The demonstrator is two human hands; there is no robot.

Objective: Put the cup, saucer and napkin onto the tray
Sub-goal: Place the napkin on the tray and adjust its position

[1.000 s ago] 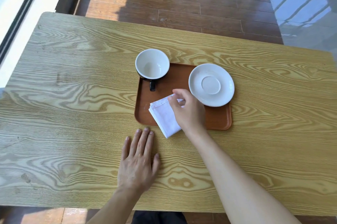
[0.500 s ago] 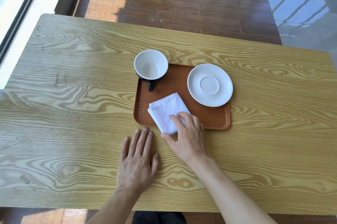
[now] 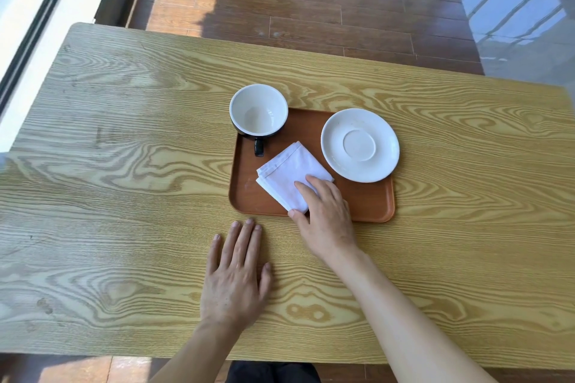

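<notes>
A brown tray [image 3: 367, 205] lies mid-table. The cup [image 3: 258, 110], white inside and black outside, stands on the tray's far left corner with its handle pointing toward me. The white saucer [image 3: 360, 145] rests on the tray's far right part, its rim reaching just past the tray's right edge. A folded white napkin [image 3: 286, 175] lies on the tray between them. My right hand [image 3: 326, 220] has its fingers on the napkin's near corner and its thumb at that corner's edge. My left hand [image 3: 236, 276] lies flat on the table, palm down, just in front of the tray.
The light wooden table [image 3: 124, 195] extends wide to both sides of the tray. Beyond its far edge is a dark wooden floor [image 3: 311, 9]. A window frame runs along the left.
My right hand drew back toward me along the napkin, then came forward again. The napkin, whose near corner overhung the tray's front edge, has slid farther onto the tray. The left hand stayed put.
</notes>
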